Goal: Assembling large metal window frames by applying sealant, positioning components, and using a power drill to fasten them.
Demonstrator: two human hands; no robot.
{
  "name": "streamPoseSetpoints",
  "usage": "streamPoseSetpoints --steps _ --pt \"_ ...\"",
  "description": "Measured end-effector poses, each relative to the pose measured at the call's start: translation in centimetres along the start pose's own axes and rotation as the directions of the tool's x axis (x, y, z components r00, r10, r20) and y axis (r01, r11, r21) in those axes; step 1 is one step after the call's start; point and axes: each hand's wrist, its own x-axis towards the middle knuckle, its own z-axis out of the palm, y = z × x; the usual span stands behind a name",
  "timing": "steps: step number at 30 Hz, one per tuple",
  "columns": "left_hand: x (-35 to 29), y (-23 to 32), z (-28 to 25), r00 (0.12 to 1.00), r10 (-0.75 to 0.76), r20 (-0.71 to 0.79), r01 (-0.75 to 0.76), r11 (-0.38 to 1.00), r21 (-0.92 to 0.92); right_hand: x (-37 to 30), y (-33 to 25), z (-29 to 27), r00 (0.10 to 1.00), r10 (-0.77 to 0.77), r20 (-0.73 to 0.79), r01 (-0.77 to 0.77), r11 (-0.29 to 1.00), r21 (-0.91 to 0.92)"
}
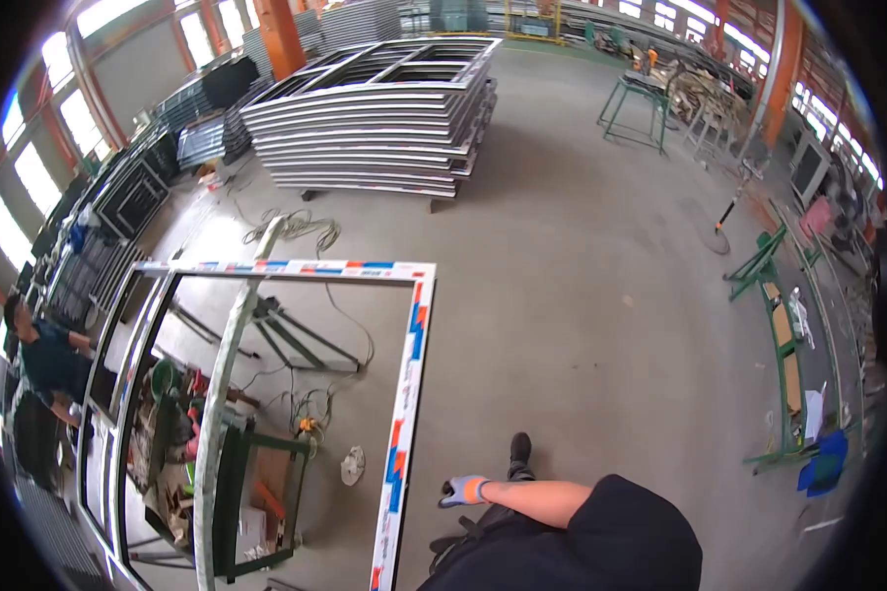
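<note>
My right hand (464, 491), in a grey glove with an orange cuff, is held in front of my body at the lower middle. Its fingers look curled in. A dark spot shows at the fingertips, too small to name. Nearest to it, a little to the left and apart from it, is the long side of a large metal window frame (404, 419) covered with white, red and blue film. The frame rests across a pale metal bar (229, 384) and has a dark inner edge. My left hand is out of view.
A person (44, 360) stands at the frame's far left side. Beneath the frame are a green tool cart (266, 443) and loose cables (310, 404). A tall stack of metal frames (365, 128) stands ahead. Green racks (784, 345) line the right.
</note>
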Motion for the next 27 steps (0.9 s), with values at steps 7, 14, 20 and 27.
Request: streamPoseSetpoints --steps 7,14,20,27 --pt "20.4 29.4 13.4 0.975 0.208 -0.076 -0.199 0.974 0.11 -6.6 27.4 -16.6 0.79 0.557 -0.256 -0.412 0.792 0.45" --pt "32.6 43.7 24.6 0.914 0.382 -0.139 -0.315 0.882 0.35 -12.1 36.7 -36.8 0.523 0.816 -0.246 -0.052 0.319 0.946" --pt "42.4 53.1 30.3 0.891 0.317 -0.326 -0.224 0.93 0.291 -3.6 37.8 -45.9 0.599 0.77 -0.222 0.05 0.24 0.969" --pt "57.2 69.8 34.2 0.84 0.473 -0.265 -0.34 0.84 0.422 3.3 45.5 -53.5 0.584 0.806 -0.099 -0.332 0.348 0.877"
